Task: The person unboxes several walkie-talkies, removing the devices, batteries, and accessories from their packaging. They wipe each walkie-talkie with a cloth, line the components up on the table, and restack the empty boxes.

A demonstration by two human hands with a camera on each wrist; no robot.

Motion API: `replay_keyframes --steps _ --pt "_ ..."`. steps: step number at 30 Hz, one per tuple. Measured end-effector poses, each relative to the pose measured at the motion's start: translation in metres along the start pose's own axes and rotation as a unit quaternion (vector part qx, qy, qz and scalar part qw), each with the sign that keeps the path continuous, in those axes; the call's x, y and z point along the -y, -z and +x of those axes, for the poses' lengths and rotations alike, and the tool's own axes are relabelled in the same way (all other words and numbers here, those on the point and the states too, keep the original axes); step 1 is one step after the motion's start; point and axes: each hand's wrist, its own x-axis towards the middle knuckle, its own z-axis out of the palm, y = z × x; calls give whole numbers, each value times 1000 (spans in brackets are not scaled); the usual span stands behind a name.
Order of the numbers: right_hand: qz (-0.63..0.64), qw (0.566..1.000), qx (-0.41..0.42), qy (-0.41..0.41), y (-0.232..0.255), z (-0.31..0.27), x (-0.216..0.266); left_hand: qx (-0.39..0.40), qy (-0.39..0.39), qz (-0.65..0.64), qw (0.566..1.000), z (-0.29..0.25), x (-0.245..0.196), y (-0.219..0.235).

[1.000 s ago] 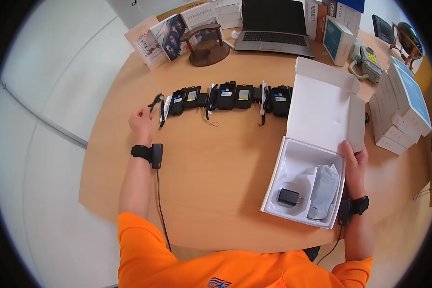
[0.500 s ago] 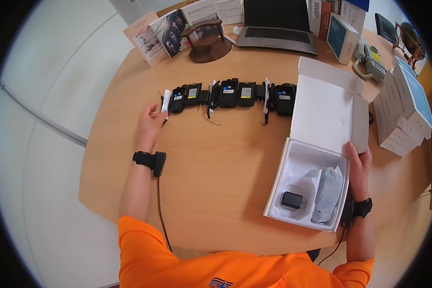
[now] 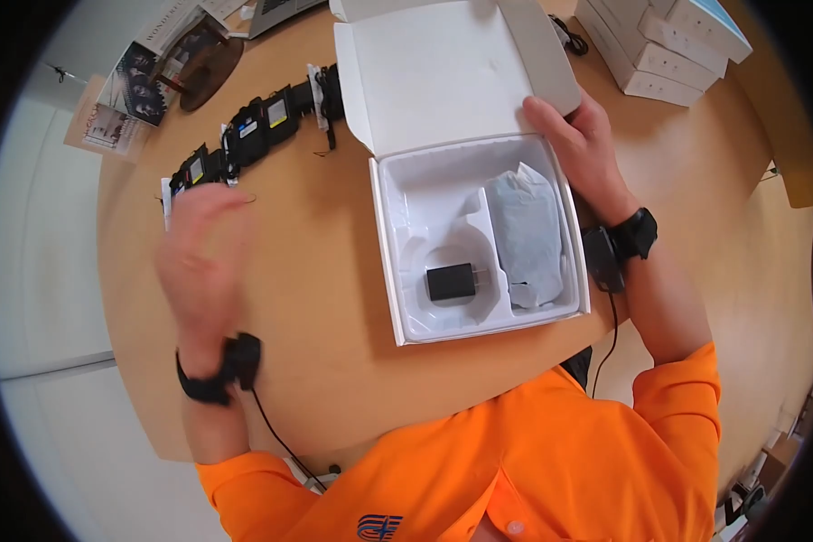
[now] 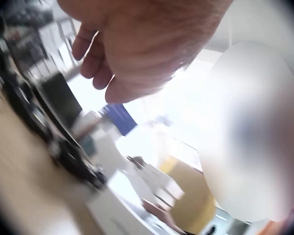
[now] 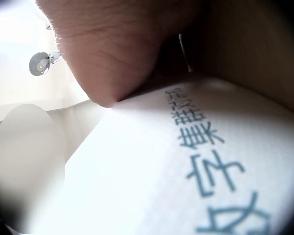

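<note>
The white box [image 3: 390, 262], lid [image 3: 443, 81] raised, holds a black charger plug [image 3: 451, 282] in its left hollow and a wrapped packet [image 3: 526, 237] on the right. My right hand [image 3: 587, 154] grips the box's right side near the hinge, thumb on the lid's edge; in the right wrist view that hand [image 5: 112, 54] lies against the printed white surface. My left hand [image 3: 206, 262], blurred, is over the table left of the box, fingers loosely bent and holding nothing visible. Fingers hang loose on the left hand [image 4: 142, 49] in the left wrist view too.
Black devices [image 3: 247, 131], batteries and cables lie in a row at the back left. Behind them stand books [image 3: 137, 83] and a wooden stand [image 3: 210, 68]. A laptop [image 3: 275, 11] is partly visible, and stacked white boxes [image 3: 664, 68] are at the back right.
The head view has turned right and down, closer over the box. My left hand has moved back from the end of the device row and let go of the black cable. My right hand keeps its grip.
</note>
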Motion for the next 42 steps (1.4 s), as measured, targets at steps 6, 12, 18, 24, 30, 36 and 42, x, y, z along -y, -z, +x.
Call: replay_keyframes --steps 6,12,18,24,30,36,42 --pt "13 1000 11 -5 6 0 -4 297 -238 -11 925 1 -112 -68" --pt "19 999 7 -27 10 1 1 250 -148 -97 952 12 -102 -55" --pt "20 999 10 -34 9 0 7 -58 236 -278 929 -4 3 7" --pt "34 999 22 -37 9 1 4 -255 406 -56 876 -55 234 64" --pt "45 998 5 -36 5 1 6 -151 461 -67 872 -46 266 50" --pt "34 999 14 -23 5 -1 6 -243 227 -100 938 -2 194 30" --pt "71 997 8 8 0 0 8 133 -17 -162 978 38 -79 -31"
